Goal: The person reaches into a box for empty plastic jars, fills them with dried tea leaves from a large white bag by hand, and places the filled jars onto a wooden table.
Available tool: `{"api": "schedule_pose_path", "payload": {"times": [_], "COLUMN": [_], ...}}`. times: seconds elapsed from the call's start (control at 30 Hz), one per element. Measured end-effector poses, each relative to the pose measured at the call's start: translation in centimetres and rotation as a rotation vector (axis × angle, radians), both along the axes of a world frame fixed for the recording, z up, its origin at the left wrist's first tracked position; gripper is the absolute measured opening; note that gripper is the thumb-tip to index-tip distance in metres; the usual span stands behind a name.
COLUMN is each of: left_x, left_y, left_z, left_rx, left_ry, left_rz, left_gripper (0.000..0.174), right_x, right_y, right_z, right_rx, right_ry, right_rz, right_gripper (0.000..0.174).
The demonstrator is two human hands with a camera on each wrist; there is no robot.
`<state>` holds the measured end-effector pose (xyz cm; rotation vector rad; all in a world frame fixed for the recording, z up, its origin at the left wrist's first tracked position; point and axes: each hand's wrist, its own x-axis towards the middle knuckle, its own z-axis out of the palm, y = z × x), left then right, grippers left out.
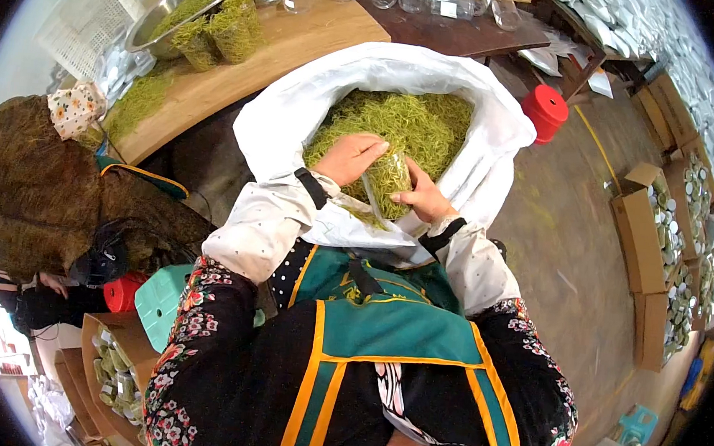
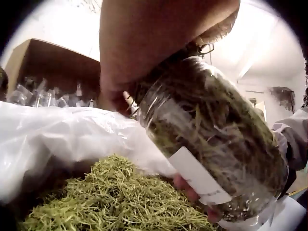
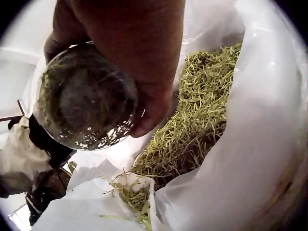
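A clear plastic jar (image 1: 390, 182) packed with yellow-green dried leaves is tilted over a white bag (image 1: 272, 124) of the same loose leaves (image 1: 431, 128). My right hand (image 1: 428, 198) grips the jar's side, thumb and fingers around it; in the right wrist view the jar's round base (image 3: 89, 103) faces the camera. My left hand (image 1: 350, 159) is at the jar's mouth, its fingers reaching over the opening against the leaves there. A white label (image 2: 199, 177) shows on the jar in the left wrist view, with right-hand fingertips (image 2: 186, 187) beneath.
A wooden table (image 1: 304, 39) behind the bag bears a metal basin (image 1: 150, 31), filled jars (image 1: 236, 27) and empty clear jars (image 1: 450, 4). A red stool (image 1: 544, 114) stands right of the bag, cartons (image 1: 637, 237) of jars farther right. Someone in brown (image 1: 41, 190) is at left.
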<state>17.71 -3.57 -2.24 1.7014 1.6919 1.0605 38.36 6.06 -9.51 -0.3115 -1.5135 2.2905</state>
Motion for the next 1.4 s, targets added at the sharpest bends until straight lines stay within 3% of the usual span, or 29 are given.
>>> {"api": "schedule_pose_path", "payload": {"times": [0.07,0.1,0.13,0.2,0.23,0.27,0.33,0.4,0.47,0.53,0.57,0.6,0.67,0.7,0.73,0.8,0.87,0.93,0.97,1.0,1.1,1.13,1.17,1.23,1.3,1.33,1.4], "left_x": [-0.6,-1.2,-1.0,0.3,0.1,0.4,1.9,2.9,2.4,1.2,0.2,-1.2,-3.7,-5.8,-8.3,-14.0,-18.4,-22.9,-25.9,-28.6,-32.4,-33.4,-34.5,-33.0,-30.5,-29.3,-26.8], "left_y": [0.6,0.5,0.3,-0.7,-0.8,-1.3,-1.6,-2.4,-2.6,-2.6,-2.8,-2.8,-3.3,-3.2,-3.0,-2.8,-2.9,-3.6,-3.8,-3.8,-4.3,-3.9,-4.0,-4.3,-2.8,-2.4,-1.9], "left_z": [-1.3,-0.9,-0.8,-0.8,-1.7,-2.8,-4.2,-3.7,-3.3,-1.9,-1.2,-0.3,3.2,4.5,5.7,7.3,8.7,10.3,10.2,9.3,7.7,6.7,5.7,6.3,6.2,5.8,5.0], "left_rx": [0.383,0.302,0.308,0.481,0.418,0.277,0.202,0.111,0.108,0.115,0.098,0.125,0.127,0.178,0.227,0.262,0.454,0.363,0.345,0.324,0.216,0.110,0.111,0.106,-0.021,-0.019,0.153], "left_ry": [0.124,0.246,0.254,0.196,0.126,-0.058,-0.417,-0.532,-0.611,-0.475,-0.457,-0.192,-0.295,-0.274,-0.254,-0.224,-0.135,-0.105,0.044,0.196,0.289,0.378,0.258,0.136,0.268,0.263,0.430], "left_rz": [-0.043,-0.062,-0.056,0.282,0.325,0.338,0.294,0.310,0.332,0.264,0.262,0.317,0.374,0.365,0.353,0.463,0.621,0.810,0.914,1.018,1.167,1.317,1.316,1.309,1.574,1.576,1.335], "left_gripper": [0.031,0.046,0.046,0.079,0.114,0.122,0.127,0.126,0.123,0.120,0.117,0.119,0.118,0.117,0.117,0.116,0.118,0.123,0.128,0.132,0.137,0.139,0.138,0.137,0.134,0.134,0.129], "right_x": [-0.3,-0.5,-0.7,-1.0,-1.1,-1.0,-1.5,-1.5,-1.6,-1.6,-0.9,-0.5,0.7,1.2,1.8,3.1,4.1,5.0,5.2,5.3,5.4,5.3,5.3,5.5,5.3,5.2,4.7], "right_y": [-0.1,-0.1,0.0,0.6,0.4,-0.1,-0.2,-0.9,-1.0,-1.1,-1.4,-1.2,0.2,0.2,0.4,0.8,0.7,0.9,0.8,0.8,1.0,1.1,1.3,1.1,0.8,0.6,0.9], "right_z": [0.1,0.5,0.8,0.9,1.9,2.7,2.6,2.7,2.4,2.3,2.2,1.5,-0.4,-0.8,-1.4,-2.5,-1.5,-1.7,-1.4,-1.2,-1.1,-1.3,-1.4,-0.7,0.0,0.6,1.8], "right_rx": [0.007,0.039,0.072,0.173,0.151,0.127,0.220,0.417,0.337,0.372,0.273,0.274,0.506,0.438,0.435,0.367,0.362,0.398,0.431,0.428,0.461,0.475,0.488,0.506,0.528,0.530,0.547], "right_ry": [-0.006,-0.027,-0.047,0.002,-0.039,-0.082,-0.045,-0.107,-0.116,-0.140,-0.178,-0.174,-0.278,-0.253,-0.257,-0.278,-0.274,-0.305,-0.293,-0.297,-0.312,-0.307,-0.303,-0.323,-0.343,-0.375,-0.397], "right_rz": [-0.022,-0.079,-0.133,-0.136,-0.162,-0.186,-0.163,-0.147,-0.094,-0.078,-0.084,-0.086,-0.094,-0.133,-0.150,-0.168,-0.186,-0.192,-0.210,-0.216,-0.235,-0.233,-0.230,-0.232,-0.229,-0.209,-0.181], "right_gripper": [0.101,0.101,0.102,0.101,0.101,0.101,0.101,0.101,0.104,0.100,0.088,0.088,0.074,0.063,0.063,0.058,0.053,0.050,0.048,0.048,0.044,0.043,0.041,0.040,0.039,0.038,0.038]}}
